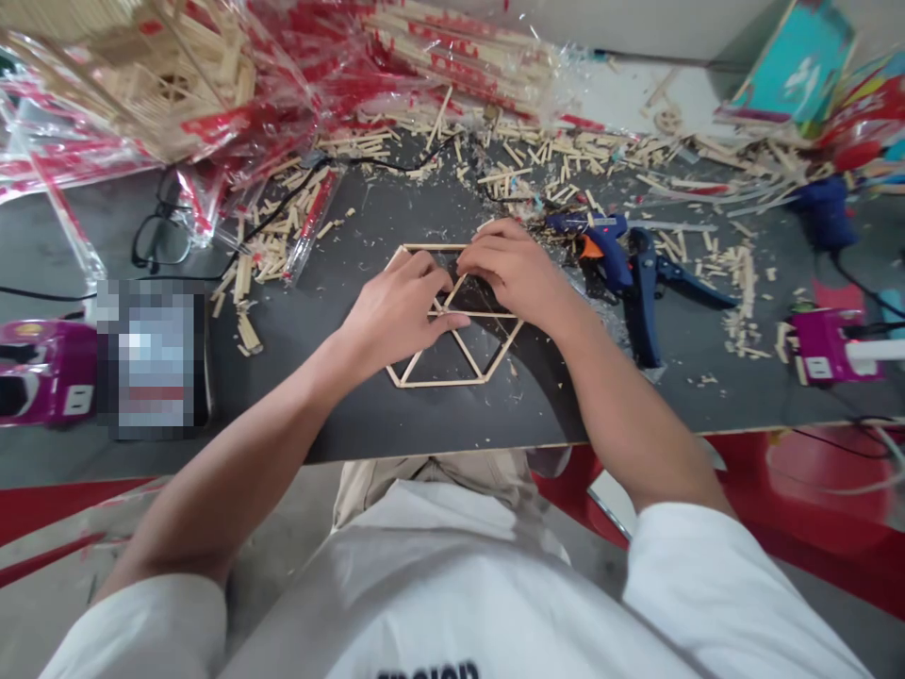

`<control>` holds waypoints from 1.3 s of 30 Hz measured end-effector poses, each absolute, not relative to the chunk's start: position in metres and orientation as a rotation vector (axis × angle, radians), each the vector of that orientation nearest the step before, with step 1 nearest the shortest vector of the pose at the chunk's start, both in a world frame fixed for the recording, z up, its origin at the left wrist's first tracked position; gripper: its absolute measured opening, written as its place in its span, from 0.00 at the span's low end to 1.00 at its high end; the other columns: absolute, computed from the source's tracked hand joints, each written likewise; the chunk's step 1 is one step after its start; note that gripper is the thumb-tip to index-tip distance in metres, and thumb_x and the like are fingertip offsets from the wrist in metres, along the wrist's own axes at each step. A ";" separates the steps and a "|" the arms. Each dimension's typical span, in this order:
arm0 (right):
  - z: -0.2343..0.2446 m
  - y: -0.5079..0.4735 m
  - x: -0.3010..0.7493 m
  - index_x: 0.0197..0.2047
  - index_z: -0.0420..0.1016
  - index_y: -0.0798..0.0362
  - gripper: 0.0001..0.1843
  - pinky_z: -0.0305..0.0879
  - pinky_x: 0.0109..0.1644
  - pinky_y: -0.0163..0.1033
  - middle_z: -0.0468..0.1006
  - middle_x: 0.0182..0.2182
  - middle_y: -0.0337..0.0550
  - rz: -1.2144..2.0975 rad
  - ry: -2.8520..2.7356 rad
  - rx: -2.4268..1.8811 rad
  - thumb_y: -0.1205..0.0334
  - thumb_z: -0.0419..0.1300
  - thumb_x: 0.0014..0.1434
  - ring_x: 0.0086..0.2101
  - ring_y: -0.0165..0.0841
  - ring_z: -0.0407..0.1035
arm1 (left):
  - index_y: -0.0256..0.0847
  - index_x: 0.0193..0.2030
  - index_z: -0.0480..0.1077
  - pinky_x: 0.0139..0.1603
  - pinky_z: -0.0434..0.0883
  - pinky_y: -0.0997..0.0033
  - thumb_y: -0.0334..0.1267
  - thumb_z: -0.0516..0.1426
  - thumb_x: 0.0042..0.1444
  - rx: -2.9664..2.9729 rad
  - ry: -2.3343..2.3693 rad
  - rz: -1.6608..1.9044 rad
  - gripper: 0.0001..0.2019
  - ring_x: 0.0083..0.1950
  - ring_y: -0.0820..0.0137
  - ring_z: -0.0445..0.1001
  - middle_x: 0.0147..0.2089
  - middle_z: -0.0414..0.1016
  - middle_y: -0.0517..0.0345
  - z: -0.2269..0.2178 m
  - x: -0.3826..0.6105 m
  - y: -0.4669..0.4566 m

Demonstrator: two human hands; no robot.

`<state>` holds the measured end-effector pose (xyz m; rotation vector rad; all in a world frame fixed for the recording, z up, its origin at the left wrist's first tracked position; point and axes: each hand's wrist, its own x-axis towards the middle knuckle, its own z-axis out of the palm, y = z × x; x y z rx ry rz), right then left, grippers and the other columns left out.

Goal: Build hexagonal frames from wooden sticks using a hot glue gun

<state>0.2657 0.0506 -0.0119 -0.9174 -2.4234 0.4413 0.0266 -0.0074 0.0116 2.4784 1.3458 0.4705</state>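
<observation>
A hexagonal frame of thin wooden sticks (pixel 444 383), with spokes meeting near its middle, lies flat on the dark table. My left hand (pixel 392 306) covers its left side; the curled fingers and thumb grip the frame around the centre joint. From the upper right, my right hand (pixel 519 273) pinches a short wooden stick (pixel 454 290) that slants from the centre toward the top edge. Its fingertips partly hide the frame's upper right corner. To the right of that hand lie a blue hot glue gun (pixel 608 247) and a dark blue cutter (pixel 643 297).
Cut stick pieces (pixel 558 151) litter the table's back. Plastic-wrapped stick bundles (pixel 452 57) and a wooden model (pixel 170 85) are piled behind. Eyeglasses (pixel 162 238), a blurred-out device (pixel 156 363) and a purple power strip (pixel 49 372) sit left; another purple power strip (pixel 834 344) is right.
</observation>
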 end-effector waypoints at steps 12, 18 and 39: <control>-0.005 0.038 0.256 0.46 0.88 0.50 0.17 0.69 0.60 0.56 0.87 0.44 0.51 0.408 -2.440 -0.986 0.61 0.56 0.77 0.53 0.47 0.71 | 0.42 0.50 0.83 0.64 0.73 0.53 0.46 0.67 0.63 2.373 1.151 0.405 0.13 0.57 0.55 0.80 0.52 0.84 0.51 0.014 -0.002 0.020; -0.004 0.034 0.252 0.47 0.89 0.49 0.16 0.70 0.60 0.56 0.87 0.43 0.50 0.427 -2.425 -1.034 0.63 0.57 0.76 0.52 0.47 0.72 | 0.45 0.49 0.84 0.67 0.72 0.54 0.54 0.71 0.57 2.326 1.055 0.335 0.18 0.57 0.57 0.81 0.57 0.84 0.54 0.022 -0.016 0.029; -0.010 0.024 0.244 0.49 0.88 0.50 0.15 0.68 0.56 0.53 0.87 0.40 0.49 0.418 -2.419 -0.992 0.61 0.57 0.77 0.47 0.46 0.72 | 0.46 0.44 0.85 0.71 0.70 0.49 0.52 0.73 0.55 2.316 1.157 0.393 0.15 0.62 0.53 0.79 0.57 0.85 0.54 0.018 -0.023 0.037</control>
